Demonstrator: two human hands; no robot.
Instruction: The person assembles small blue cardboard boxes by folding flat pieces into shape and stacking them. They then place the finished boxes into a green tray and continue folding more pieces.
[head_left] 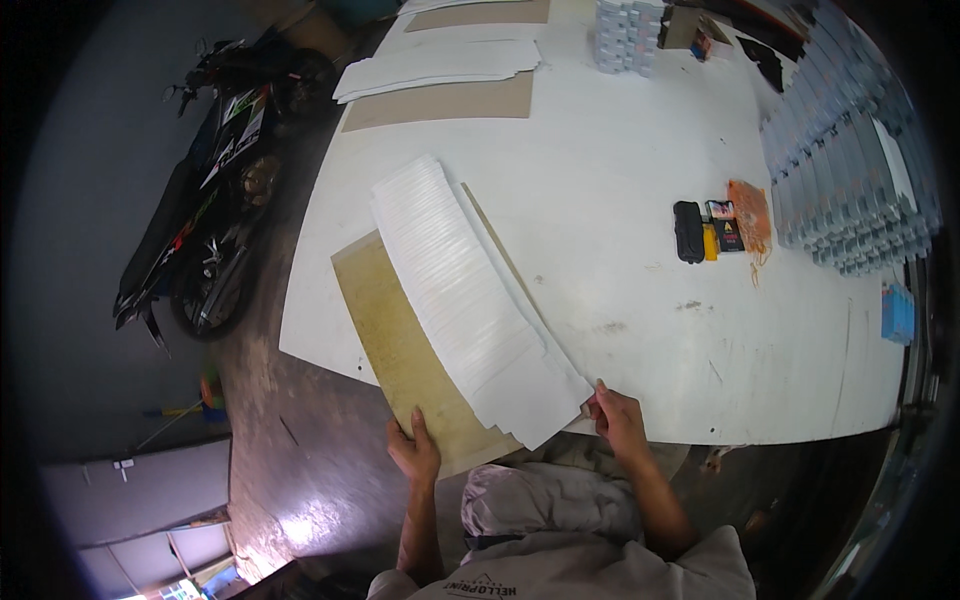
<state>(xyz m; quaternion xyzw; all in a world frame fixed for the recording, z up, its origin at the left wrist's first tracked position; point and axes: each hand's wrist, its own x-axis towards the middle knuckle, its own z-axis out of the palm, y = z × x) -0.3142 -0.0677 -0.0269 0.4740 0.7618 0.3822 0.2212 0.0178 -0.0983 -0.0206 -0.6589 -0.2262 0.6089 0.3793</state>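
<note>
A yellowish-tan board (395, 310) lies slantwise at the near edge of the white table, its near end jutting past the edge. On top of it rests a fanned stack of white paper sheets (450, 280), the sheets overlapping in narrow steps. My left hand (415, 448) grips the board's near left edge, thumb on top and fingers underneath. At the near right corner of the stack, my right hand (616, 415) is closed in a pinch; the corner of the sheets or board is at its fingertips.
More white sheets (440, 68) lie on a brown board (440, 105) farther back. Tall stacks of grey-white folded pieces (850, 180) stand at the right. Near them sit a black case (688, 232), small packs and an orange bag (748, 210). A motorcycle (215, 200) stands left of the table.
</note>
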